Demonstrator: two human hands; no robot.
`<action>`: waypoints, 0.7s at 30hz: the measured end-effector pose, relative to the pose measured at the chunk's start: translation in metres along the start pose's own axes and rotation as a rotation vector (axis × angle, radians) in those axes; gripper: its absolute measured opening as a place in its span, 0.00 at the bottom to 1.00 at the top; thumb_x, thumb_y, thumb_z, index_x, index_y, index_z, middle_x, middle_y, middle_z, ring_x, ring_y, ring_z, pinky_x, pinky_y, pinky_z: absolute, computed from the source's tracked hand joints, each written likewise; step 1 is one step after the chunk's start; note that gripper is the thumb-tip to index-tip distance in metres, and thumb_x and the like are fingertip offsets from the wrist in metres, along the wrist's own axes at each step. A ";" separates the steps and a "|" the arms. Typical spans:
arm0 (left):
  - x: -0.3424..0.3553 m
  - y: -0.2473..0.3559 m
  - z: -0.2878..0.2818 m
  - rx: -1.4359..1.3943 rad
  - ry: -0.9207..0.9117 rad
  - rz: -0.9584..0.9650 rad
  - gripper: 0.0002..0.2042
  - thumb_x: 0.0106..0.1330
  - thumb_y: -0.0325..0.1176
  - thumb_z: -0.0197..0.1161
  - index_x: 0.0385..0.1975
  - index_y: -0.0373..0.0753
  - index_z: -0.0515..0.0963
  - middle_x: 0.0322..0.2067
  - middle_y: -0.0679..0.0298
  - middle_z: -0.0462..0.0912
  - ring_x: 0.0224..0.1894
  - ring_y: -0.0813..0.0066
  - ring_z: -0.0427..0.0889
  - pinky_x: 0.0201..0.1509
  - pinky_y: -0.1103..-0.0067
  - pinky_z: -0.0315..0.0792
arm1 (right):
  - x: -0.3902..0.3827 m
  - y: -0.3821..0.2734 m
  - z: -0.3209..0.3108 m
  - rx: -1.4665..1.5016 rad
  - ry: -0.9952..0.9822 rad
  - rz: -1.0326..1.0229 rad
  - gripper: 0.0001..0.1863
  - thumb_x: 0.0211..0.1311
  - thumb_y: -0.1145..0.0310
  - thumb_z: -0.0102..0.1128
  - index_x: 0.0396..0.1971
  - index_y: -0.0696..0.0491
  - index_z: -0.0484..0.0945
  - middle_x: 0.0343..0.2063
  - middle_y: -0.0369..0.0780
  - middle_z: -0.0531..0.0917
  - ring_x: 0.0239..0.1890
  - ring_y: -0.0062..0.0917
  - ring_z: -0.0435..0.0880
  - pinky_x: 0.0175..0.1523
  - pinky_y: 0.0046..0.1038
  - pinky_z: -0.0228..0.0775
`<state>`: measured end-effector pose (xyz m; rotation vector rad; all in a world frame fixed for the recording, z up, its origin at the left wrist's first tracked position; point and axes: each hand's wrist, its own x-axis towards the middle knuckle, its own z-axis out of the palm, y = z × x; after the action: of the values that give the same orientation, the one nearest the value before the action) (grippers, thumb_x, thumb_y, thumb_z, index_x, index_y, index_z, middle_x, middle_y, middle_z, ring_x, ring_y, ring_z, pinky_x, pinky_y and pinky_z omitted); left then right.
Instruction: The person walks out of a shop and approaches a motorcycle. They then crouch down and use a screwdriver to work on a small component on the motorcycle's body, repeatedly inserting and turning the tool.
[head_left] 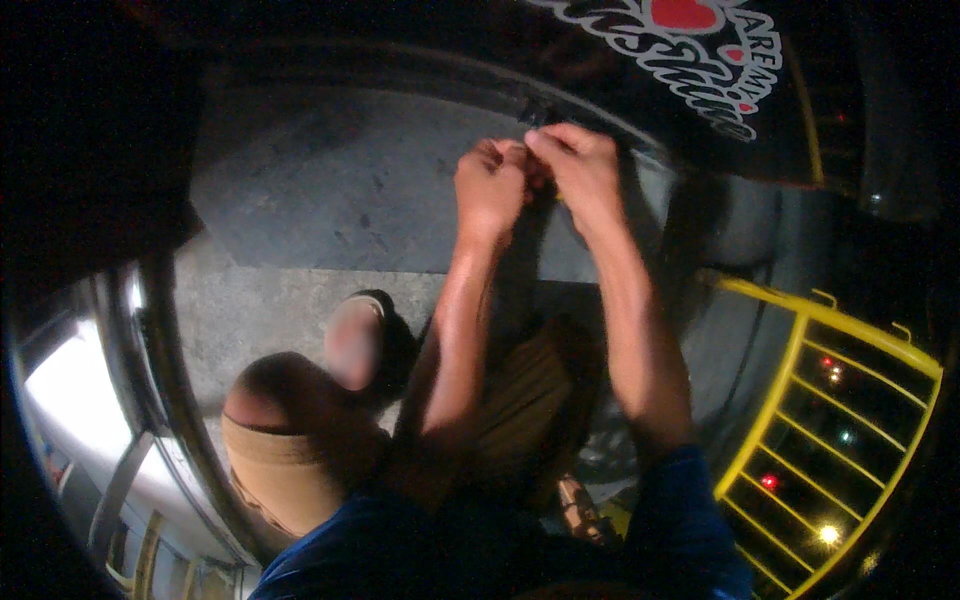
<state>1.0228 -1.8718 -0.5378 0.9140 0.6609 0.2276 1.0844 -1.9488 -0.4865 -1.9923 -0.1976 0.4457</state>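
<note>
My left hand [490, 190] and my right hand [580, 165] are close together at the upper middle, both with bent fingers. Thumb and fingers of the right hand pinch together at the far side, and the left hand's fingers are curled in beside them. Whatever they hold is too small and dark to make out. Just past the fingertips sits a small dark fitting [537, 108] at the lower edge of a black panel [640, 140]. A tiny yellow spot shows under the right hand; its kind cannot be told.
A large heart sticker [690, 15] with lettering lies on the black panel. Below is a grey floor sheet [330, 180] on concrete [260, 300]. A bent knee in tan shorts [290, 460] is lower left. A yellow barred frame [790, 400] stands right, with lights beyond it.
</note>
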 end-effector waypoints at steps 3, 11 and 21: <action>-0.001 0.007 0.000 -0.040 -0.051 -0.043 0.09 0.65 0.27 0.52 0.29 0.29 0.77 0.22 0.60 0.81 0.22 0.75 0.78 0.25 0.81 0.70 | 0.006 0.000 0.001 -0.079 0.003 0.019 0.09 0.60 0.71 0.63 0.27 0.62 0.81 0.19 0.37 0.81 0.18 0.16 0.77 0.21 0.21 0.68; 0.000 0.010 -0.007 -0.471 -0.248 -0.390 0.09 0.70 0.33 0.52 0.36 0.33 0.76 0.30 0.62 0.79 0.33 0.74 0.80 0.32 0.82 0.72 | 0.018 -0.019 -0.010 -0.188 -0.142 0.111 0.06 0.56 0.74 0.62 0.24 0.62 0.79 0.18 0.39 0.80 0.15 0.17 0.76 0.19 0.22 0.67; -0.019 -0.015 0.008 -0.041 -0.024 0.217 0.05 0.65 0.24 0.63 0.38 0.32 0.76 0.32 0.66 0.81 0.33 0.82 0.78 0.38 0.83 0.73 | 0.025 -0.025 -0.024 -0.220 -0.270 0.102 0.08 0.56 0.72 0.62 0.27 0.63 0.81 0.20 0.37 0.82 0.22 0.18 0.78 0.28 0.21 0.70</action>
<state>1.0111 -1.8945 -0.5377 0.9480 0.5329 0.4213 1.1185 -1.9492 -0.4601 -2.1583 -0.3265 0.7888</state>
